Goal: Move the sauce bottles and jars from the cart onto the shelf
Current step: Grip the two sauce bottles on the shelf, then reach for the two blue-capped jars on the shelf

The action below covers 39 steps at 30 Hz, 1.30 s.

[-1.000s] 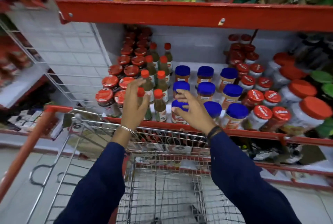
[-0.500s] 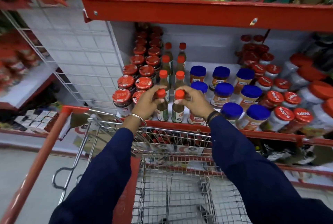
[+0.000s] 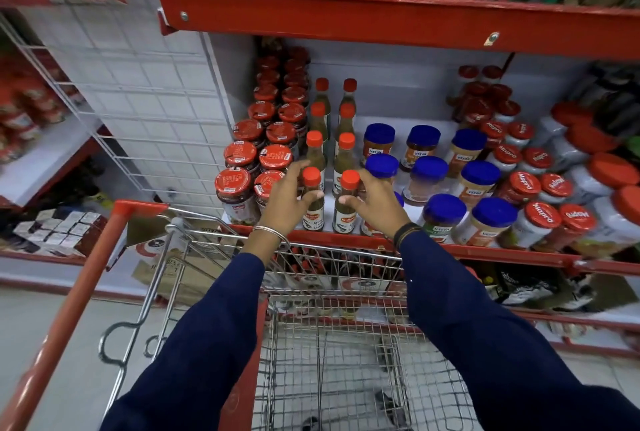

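Note:
Two green sauce bottles with orange caps stand side by side at the front edge of the red-edged shelf (image 3: 491, 252). My left hand (image 3: 285, 203) is wrapped around the left bottle (image 3: 314, 210), thumb across its front. My right hand (image 3: 375, 202) grips the right bottle (image 3: 345, 214) the same way. Behind them runs a double row of like bottles (image 3: 320, 150). The wire cart (image 3: 329, 344) sits below my arms; I see no bottles or jars in the part of its basket that shows.
Red-lidded jars (image 3: 239, 184) crowd the shelf left of the bottles, blue-lidded jars (image 3: 445, 210) and red-capped Mapro jars (image 3: 542, 219) to the right. The upper shelf's red edge (image 3: 381, 22) overhangs. A white wire grid panel (image 3: 138, 101) and the cart's red handle (image 3: 65, 319) are at left.
From reaching open over the shelf rows, both hands came down onto the two front bottles and stayed closed on them. The view has shifted so the shelf sits further right.

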Tool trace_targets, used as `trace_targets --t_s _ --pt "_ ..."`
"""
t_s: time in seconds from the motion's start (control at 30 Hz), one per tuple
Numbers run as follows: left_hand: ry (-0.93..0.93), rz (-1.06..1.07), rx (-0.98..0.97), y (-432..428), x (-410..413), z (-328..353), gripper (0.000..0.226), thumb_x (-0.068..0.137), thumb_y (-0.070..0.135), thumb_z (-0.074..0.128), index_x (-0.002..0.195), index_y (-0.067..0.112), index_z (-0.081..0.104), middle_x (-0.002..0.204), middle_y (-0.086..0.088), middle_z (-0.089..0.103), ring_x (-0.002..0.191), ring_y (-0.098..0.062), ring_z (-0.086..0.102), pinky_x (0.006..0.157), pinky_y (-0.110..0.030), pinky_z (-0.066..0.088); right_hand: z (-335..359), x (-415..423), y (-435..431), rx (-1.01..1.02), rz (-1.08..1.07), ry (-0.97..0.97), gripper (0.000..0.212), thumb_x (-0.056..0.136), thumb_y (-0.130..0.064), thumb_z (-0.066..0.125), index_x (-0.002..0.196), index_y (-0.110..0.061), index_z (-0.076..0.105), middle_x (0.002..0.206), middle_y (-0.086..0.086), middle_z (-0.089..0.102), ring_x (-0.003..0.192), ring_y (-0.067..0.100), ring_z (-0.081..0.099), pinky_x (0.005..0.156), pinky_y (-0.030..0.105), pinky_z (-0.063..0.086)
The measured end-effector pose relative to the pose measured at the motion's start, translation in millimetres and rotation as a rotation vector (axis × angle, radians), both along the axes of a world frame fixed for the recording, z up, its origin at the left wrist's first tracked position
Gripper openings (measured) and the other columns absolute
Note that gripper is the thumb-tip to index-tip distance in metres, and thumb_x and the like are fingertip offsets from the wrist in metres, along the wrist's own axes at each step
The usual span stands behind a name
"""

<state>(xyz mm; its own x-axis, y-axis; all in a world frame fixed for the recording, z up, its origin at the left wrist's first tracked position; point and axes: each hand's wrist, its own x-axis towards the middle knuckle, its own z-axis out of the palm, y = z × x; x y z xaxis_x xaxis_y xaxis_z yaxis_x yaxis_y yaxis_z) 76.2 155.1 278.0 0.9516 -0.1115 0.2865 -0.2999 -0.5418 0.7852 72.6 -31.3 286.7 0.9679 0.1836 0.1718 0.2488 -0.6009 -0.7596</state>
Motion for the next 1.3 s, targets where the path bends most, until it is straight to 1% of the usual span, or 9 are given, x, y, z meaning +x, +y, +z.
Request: trace_targets --t_s 0.13,0.43,0.67,0.8,0.93,1.03,1.13,1.2,1.3 --pt "0.007 0.008 0.011 1.3 -0.7 -2.1 0.046 0.079 0.013 0.069 0.12 0.013 0.048 0.105 -0.011 0.068 0.096 -0.024 0.064 0.085 -0.033 0.051 -3.1 0.8 0.1 0.06 -0.037 0.047 0.038 0.078 -0.016 0.072 0.111 -0.01 0.055 0.107 0.012 0.067 0.1 0.025 0.063 0.089 0.043 0.052" --pt "0.018 0.009 0.0 4.2 3.7 -2.3 0.045 0.077 0.011 0.071 0.117 0.015 0.052 0.105 -0.01 0.069 0.095 -0.019 0.063 0.083 -0.027 0.048 -6.1 1.8 4.1 0.09 -0.093 0.01 0.033 0.074 -0.021 0.076 0.099 -0.011 0.059 0.096 0.005 0.068 0.087 0.014 0.062 0.075 0.024 0.047" --pt "0.007 0.0 0.002 5.8 4.7 -1.6 0.045 0.076 0.01 0.072 0.116 0.014 0.053 0.106 -0.01 0.069 0.096 -0.018 0.064 0.084 -0.026 0.049 -8.0 2.4 9.4 0.068 -0.098 -0.043 0.032 0.074 -0.023 0.076 0.098 -0.009 0.06 0.093 0.009 0.069 0.085 0.018 0.063 0.073 0.028 0.049" --pt "0.009 0.0 0.007 6.0 4.4 -3.0 0.047 0.077 0.012 0.071 0.119 0.014 0.051 0.108 -0.011 0.068 0.099 -0.02 0.063 0.085 -0.026 0.048 -9.5 3.7 6.4 0.045 -0.068 -0.041 0.034 0.075 -0.024 0.074 0.102 -0.011 0.059 0.094 0.007 0.068 0.087 0.021 0.062 0.076 0.033 0.052" --pt "-0.009 0.013 -0.002 4.6 -2.0 -4.5 0.053 0.079 0.011 0.07 0.125 0.014 0.046 0.111 -0.009 0.066 0.101 -0.018 0.061 0.086 -0.025 0.046 -10.3 3.0 2.8 0.076 -0.049 -0.028 0.034 0.075 -0.023 0.075 0.103 -0.013 0.058 0.092 -0.003 0.062 0.087 0.012 0.058 0.076 0.025 0.047" --pt "0.004 0.046 -0.065 -1.1 -14.6 -4.3 0.059 0.081 0.011 0.067 0.132 0.017 0.038 0.124 -0.008 0.058 0.112 -0.015 0.054 0.098 -0.032 0.044 -9.2 0.2 2.2 0.106 -0.024 0.016 0.042 0.075 -0.021 0.075 0.112 -0.013 0.056 0.102 0.001 0.063 0.095 0.013 0.059 0.085 0.031 0.052" --pt "-0.12 0.172 -0.058 -10.8 -35.7 -5.8 0.056 0.086 0.018 0.062 0.134 0.015 0.034 0.136 -0.009 0.046 0.126 -0.015 0.041 0.106 -0.033 0.035 -8.2 -15.8 -7.6 0.234 -0.012 0.043 0.055 0.075 -0.031 0.074 0.123 -0.022 0.05 0.114 -0.011 0.057 0.104 -0.002 0.055 0.089 0.014 0.046" --pt "-0.258 0.224 -0.078 -21.3 -53.4 -6.8 0.048 0.088 0.02 0.058 0.132 0.017 0.037 0.135 -0.007 0.046 0.127 -0.011 0.039 0.107 -0.029 0.034 -9.8 -36.1 -20.3 0.311 -0.08 -0.008 0.047 0.077 -0.042 0.069 0.12 -0.031 0.052 0.113 -0.023 0.056 0.102 -0.014 0.054 0.081 0.003 0.044" --pt "-0.323 0.172 -0.13 -46.3 -76.4 -14.1 0.041 0.089 0.018 0.056 0.128 0.02 0.042 0.133 -0.001 0.048 0.127 -0.01 0.04 0.108 -0.024 0.033 -28.6 -71.6 -45.5 0.457 -0.281 -0.096 0.031 0.08 -0.052 0.06 0.108 -0.039 0.057 0.108 -0.021 0.062 0.101 -0.008 0.058 0.079 0.007 0.047"
